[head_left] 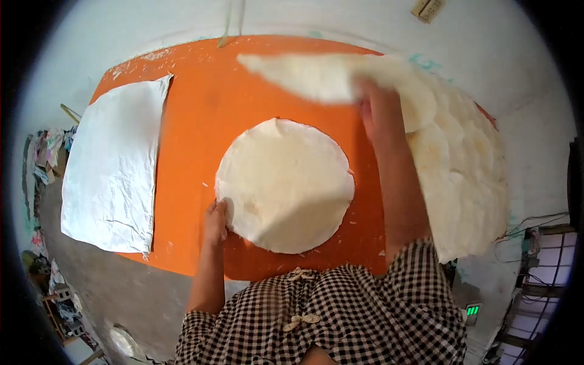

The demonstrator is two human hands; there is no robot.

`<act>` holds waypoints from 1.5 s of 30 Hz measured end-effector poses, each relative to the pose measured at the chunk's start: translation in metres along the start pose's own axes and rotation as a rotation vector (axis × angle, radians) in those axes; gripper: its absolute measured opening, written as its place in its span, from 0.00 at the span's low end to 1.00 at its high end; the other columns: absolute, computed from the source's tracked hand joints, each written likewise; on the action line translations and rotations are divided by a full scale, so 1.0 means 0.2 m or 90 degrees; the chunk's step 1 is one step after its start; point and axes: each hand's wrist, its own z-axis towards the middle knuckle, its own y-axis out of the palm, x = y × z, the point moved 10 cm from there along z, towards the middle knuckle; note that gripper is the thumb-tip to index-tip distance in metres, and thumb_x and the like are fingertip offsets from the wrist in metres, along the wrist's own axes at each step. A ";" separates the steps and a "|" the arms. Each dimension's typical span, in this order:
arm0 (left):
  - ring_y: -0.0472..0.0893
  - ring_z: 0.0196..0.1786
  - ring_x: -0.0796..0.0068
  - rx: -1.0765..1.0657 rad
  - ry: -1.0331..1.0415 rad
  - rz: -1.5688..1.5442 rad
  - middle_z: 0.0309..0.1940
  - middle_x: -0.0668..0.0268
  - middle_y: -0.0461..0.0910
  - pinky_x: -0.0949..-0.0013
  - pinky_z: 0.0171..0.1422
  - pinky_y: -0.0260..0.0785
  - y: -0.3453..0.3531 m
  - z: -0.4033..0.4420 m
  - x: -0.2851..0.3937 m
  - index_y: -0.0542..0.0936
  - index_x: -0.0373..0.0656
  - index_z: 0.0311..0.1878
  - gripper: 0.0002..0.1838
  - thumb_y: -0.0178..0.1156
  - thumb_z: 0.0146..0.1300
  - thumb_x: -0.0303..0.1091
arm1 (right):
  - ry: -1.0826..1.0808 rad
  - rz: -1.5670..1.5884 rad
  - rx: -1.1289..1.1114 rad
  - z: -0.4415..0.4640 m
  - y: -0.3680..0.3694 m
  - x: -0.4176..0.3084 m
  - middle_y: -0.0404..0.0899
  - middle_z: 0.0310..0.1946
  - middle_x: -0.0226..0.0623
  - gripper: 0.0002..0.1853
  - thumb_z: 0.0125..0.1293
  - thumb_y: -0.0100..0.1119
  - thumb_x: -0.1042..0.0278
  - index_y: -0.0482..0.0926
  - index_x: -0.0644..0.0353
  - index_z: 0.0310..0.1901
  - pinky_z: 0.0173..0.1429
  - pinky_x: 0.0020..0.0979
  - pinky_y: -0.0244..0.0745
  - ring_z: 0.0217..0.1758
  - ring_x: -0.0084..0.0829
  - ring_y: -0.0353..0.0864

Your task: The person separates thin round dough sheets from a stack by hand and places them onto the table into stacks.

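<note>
A thin, round, pale flatbread [286, 182] lies on the orange table in front of me; whether it is one sheet or a stack I cannot tell. My left hand [217, 220] grips its lower left edge, fingers closed at the rim. Above and to the right, my right hand [380, 112] pinches another thin flatbread [304, 76], which is lifted, bent and blurred by motion. That sheet reaches towards a spread of overlapping flatbreads [465, 182] along the right side.
The orange table [188, 146] has pale crumbs scattered on it and stands against a white wall. A white cloth [115, 170] covers its left end. Shelves with clutter [58, 292] stand lower left, and a barred window [547, 274] with wires is on the right.
</note>
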 end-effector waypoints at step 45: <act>0.76 0.40 0.69 0.059 0.008 -0.015 0.39 0.61 0.76 0.67 0.43 0.69 0.03 -0.10 0.07 0.72 0.34 0.45 0.14 0.54 0.58 0.31 | 0.153 0.262 0.539 0.49 -1.78 0.95 0.71 0.27 0.37 0.09 0.55 0.57 0.67 0.71 0.59 0.36 0.17 0.24 0.64 0.22 0.29 0.69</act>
